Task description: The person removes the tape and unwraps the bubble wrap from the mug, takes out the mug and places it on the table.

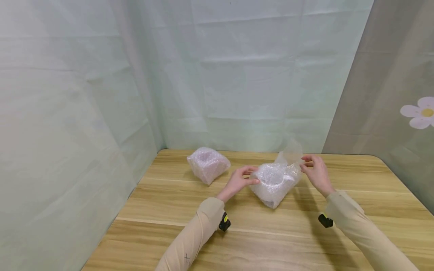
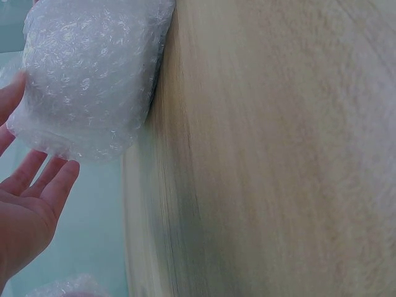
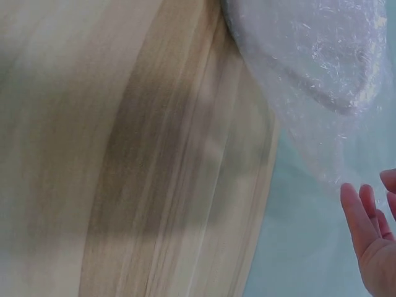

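A bundle in clear bubble wrap (image 1: 272,188) rests on the wooden table; a rounded rim shows through its top. At its left edge is my left hand (image 1: 239,178), thumb and fingers spread and extended. In the left wrist view, the fingertips (image 2: 73,167) touch the bundle's wrapping, and the thumb lies against its side. My right hand (image 1: 316,173) is at the bundle's right end, beside a loose, see-through flap of wrap (image 1: 292,152). Its fingers are loosely bent, with a gap between thumb and forefinger. The right wrist view has the wrap's thin corner (image 3: 334,170) reaching the fingertips.
A second bubble-wrapped bundle (image 1: 207,165), pinkish, stands on the table to the left. Pale curtains (image 1: 244,94) hang behind the table's far edge and along the left side. A brown-grey cloth with a flower (image 1: 420,112) hangs at the right.
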Tool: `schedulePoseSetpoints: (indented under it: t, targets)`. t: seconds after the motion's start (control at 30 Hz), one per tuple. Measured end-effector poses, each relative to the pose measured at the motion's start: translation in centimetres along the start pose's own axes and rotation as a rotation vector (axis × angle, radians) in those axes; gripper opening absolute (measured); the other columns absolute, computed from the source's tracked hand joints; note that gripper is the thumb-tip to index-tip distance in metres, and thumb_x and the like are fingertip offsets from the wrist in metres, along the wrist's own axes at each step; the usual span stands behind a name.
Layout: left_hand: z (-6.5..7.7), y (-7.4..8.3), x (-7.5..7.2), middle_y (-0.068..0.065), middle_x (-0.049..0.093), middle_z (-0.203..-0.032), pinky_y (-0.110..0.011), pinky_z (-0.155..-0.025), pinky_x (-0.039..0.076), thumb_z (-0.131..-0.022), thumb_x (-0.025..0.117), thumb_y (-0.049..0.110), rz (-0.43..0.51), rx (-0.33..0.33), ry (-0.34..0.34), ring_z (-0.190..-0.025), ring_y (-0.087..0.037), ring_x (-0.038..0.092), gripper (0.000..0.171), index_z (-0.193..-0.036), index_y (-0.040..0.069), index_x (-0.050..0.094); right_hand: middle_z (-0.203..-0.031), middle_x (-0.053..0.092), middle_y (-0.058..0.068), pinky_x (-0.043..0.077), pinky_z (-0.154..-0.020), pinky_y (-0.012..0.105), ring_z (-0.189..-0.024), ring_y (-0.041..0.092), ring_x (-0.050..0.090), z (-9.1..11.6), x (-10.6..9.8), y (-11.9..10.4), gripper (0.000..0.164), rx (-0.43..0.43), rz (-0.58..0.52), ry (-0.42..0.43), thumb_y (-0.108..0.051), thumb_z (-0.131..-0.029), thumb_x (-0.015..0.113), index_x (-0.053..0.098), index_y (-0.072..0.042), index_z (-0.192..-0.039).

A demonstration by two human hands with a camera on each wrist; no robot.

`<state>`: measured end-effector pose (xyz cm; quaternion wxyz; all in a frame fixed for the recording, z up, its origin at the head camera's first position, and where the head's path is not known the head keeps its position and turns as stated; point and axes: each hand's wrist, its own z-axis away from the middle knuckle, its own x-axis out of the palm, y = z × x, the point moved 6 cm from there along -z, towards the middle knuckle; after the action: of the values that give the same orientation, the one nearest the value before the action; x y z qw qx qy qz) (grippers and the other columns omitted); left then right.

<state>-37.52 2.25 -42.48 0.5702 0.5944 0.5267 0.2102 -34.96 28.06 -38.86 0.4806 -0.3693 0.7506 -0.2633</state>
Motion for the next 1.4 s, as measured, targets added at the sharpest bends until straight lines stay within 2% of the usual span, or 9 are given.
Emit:
schedulePoseSetpoints:
  t: [0.1,0.23,0.37,0.47,0.6,0.8,0.97,1.17,1.4]
  targets:
    - [-0.2,-0.4,0.0,-0.003,0.056,-0.118,-0.036,-0.084,0.044,-0.076,0.074,0.014,-0.030,-0.012,0.014,-0.106,-0.028,0.051,0.041,-0.114,0.007,0.060,-0.108,0.043,0.022,0.047,-0.068,0.020,-0.093,0.035,0.051,0.1,-0.1,-0.1,0.024,-0.012,0.046,0.013,-0.005,-0.089,0.055,0.050,0.008,-0.109]
    - [-0.2,-0.5,0.0,0.000,0.057,-0.116,-0.031,-0.083,0.044,-0.075,0.075,0.017,-0.042,-0.011,0.015,-0.105,-0.024,0.051,0.040,-0.112,0.010,0.061,-0.105,0.048,0.020,0.047,-0.074,0.036,-0.092,0.034,0.052,0.3,0.1,-0.3,0.023,-0.039,0.065,0.019,-0.008,-0.090,0.056,0.052,0.006,-0.107]
    - [-0.2,-0.5,0.0,0.001,0.057,-0.116,-0.031,-0.083,0.045,-0.075,0.075,0.018,-0.037,-0.009,0.013,-0.105,-0.024,0.051,0.040,-0.113,0.010,0.061,-0.101,0.053,0.017,0.046,-0.078,0.045,-0.093,0.032,0.052,0.3,0.8,-0.7,0.022,-0.073,0.048,-0.032,-0.013,-0.090,0.057,0.054,0.004,-0.104]
    - [-0.2,-0.5,-0.1,0.001,0.056,-0.117,-0.030,-0.082,0.045,-0.076,0.074,0.018,-0.031,-0.017,0.010,-0.106,-0.025,0.051,0.041,-0.113,0.010,0.061,-0.099,0.056,0.015,0.046,-0.079,0.043,-0.092,0.028,0.053,0.3,1.2,-0.9,0.022,-0.097,0.027,-0.079,-0.015,-0.090,0.058,0.056,0.003,-0.102]
    - [-0.2,-0.5,-0.1,0.001,0.056,-0.117,-0.029,-0.081,0.045,-0.076,0.074,0.017,-0.020,-0.020,0.007,-0.107,-0.026,0.050,0.041,-0.114,0.010,0.060,-0.099,0.057,0.011,0.047,-0.079,0.035,-0.092,0.023,0.053,0.5,1.6,-0.9,0.026,-0.104,-0.012,-0.138,-0.021,-0.088,0.061,0.058,0.000,-0.104]
    - [-0.1,-0.6,-0.1,0.000,0.056,-0.117,-0.029,-0.081,0.045,-0.076,0.074,0.016,-0.021,-0.020,0.008,-0.106,-0.026,0.051,0.041,-0.114,0.010,0.060,-0.104,0.057,0.010,0.047,-0.080,0.034,-0.097,0.027,0.055,1.0,2.4,-0.7,0.041,-0.057,-0.054,-0.228,-0.034,-0.082,0.066,0.059,-0.004,-0.109]
    - [-0.1,-0.5,-0.1,0.000,0.056,-0.117,-0.029,-0.081,0.045,-0.076,0.074,0.016,-0.017,-0.022,0.008,-0.106,-0.025,0.051,0.041,-0.114,0.010,0.060,-0.107,0.056,0.011,0.046,-0.083,0.036,-0.100,0.031,0.054,1.4,3.2,-1.1,0.044,-0.106,-0.077,-0.262,-0.030,-0.078,0.072,0.058,-0.002,-0.110]
    - [-0.1,-0.5,0.0,0.000,0.055,-0.117,-0.029,-0.082,0.045,-0.076,0.074,0.018,-0.023,-0.009,0.006,-0.106,-0.024,0.051,0.041,-0.114,0.010,0.060,-0.106,0.055,0.013,0.043,-0.086,0.038,-0.100,0.031,0.053,1.6,3.6,-1.2,0.041,-0.166,-0.123,-0.260,-0.022,-0.076,0.074,0.060,0.002,-0.105]
    - [0.0,-0.4,0.0,0.001,0.056,-0.117,-0.029,-0.081,0.045,-0.076,0.074,0.017,-0.027,-0.006,0.006,-0.105,-0.023,0.051,0.042,-0.114,0.010,0.060,-0.111,0.052,0.013,0.040,-0.090,0.042,-0.105,0.031,0.049,2.0,4.0,-1.3,0.045,-0.186,-0.114,-0.284,-0.019,-0.074,0.076,0.058,0.004,-0.108]
